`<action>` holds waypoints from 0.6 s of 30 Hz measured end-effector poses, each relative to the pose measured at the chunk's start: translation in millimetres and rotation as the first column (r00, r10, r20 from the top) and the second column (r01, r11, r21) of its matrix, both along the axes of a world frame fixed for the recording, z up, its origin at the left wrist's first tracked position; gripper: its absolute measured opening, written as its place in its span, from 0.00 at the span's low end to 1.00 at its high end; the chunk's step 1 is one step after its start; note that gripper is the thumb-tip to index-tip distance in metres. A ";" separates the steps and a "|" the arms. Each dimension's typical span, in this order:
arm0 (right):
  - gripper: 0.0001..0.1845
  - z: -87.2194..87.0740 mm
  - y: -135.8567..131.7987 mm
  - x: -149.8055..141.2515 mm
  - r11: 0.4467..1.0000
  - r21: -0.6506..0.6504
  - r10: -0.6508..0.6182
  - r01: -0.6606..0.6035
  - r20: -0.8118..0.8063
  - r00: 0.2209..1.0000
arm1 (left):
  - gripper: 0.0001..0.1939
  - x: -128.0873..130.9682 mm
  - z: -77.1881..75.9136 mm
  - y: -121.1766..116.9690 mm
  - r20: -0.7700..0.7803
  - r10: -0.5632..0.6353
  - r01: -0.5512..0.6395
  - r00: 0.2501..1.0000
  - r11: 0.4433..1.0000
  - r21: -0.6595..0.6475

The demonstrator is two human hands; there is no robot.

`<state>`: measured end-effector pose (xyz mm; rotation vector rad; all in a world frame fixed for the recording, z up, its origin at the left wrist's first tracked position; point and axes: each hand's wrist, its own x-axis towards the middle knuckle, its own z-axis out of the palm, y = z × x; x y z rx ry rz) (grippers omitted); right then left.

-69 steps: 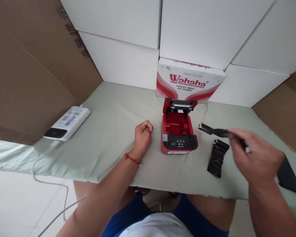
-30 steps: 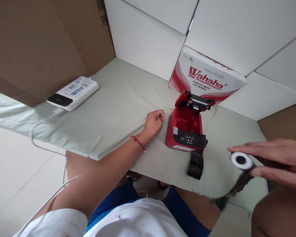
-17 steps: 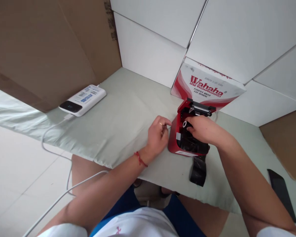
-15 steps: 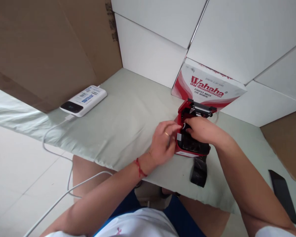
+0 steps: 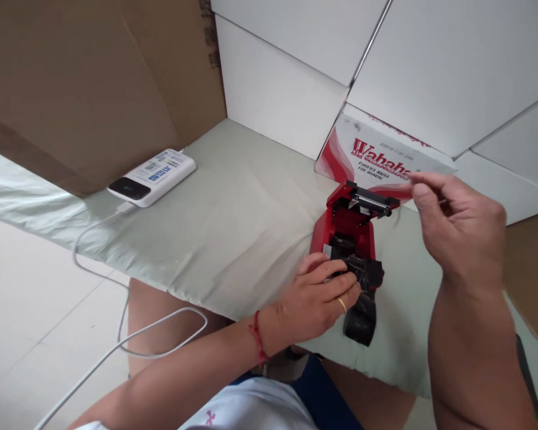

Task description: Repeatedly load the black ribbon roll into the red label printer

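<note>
Left hand point(image 5: 318, 301): laid palm-down over the front of the red device point(image 5: 366, 233), right of frame center; fingers slightly bent on the black strip point(image 5: 361, 321). Grip on strip: cannot tell. Right hand point(image 5: 461, 221): raised in the right of the frame, near the lid point(image 5: 370, 202); fingers curled, thumb close to forefinger. Anything pinched there: cannot tell. Lid tilted up and back. Strip running from inside the device over its front, far end on the pale green cloth point(image 5: 233, 197). Behind the lid: Wahaha carton point(image 5: 381, 158), backed by white panels point(image 5: 278, 89). Left of frame: white device point(image 5: 155, 177) with dark screen, cable point(image 5: 94, 227) plugged in at near end. Upper left: brown cardboard point(image 5: 80, 83). Lower right edge: dark flat object point(image 5: 526, 373), partly hidden by right forearm.
</note>
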<state>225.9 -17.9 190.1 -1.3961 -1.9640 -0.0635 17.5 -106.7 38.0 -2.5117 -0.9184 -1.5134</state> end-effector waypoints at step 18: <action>0.19 -103.0 -61.4 15.5 0.939 0.095 0.322 -0.330 0.085 0.943 | 0.11 -10.6 6.3 -3.2 0.026 -0.070 0.069 0.997 0.996 0.062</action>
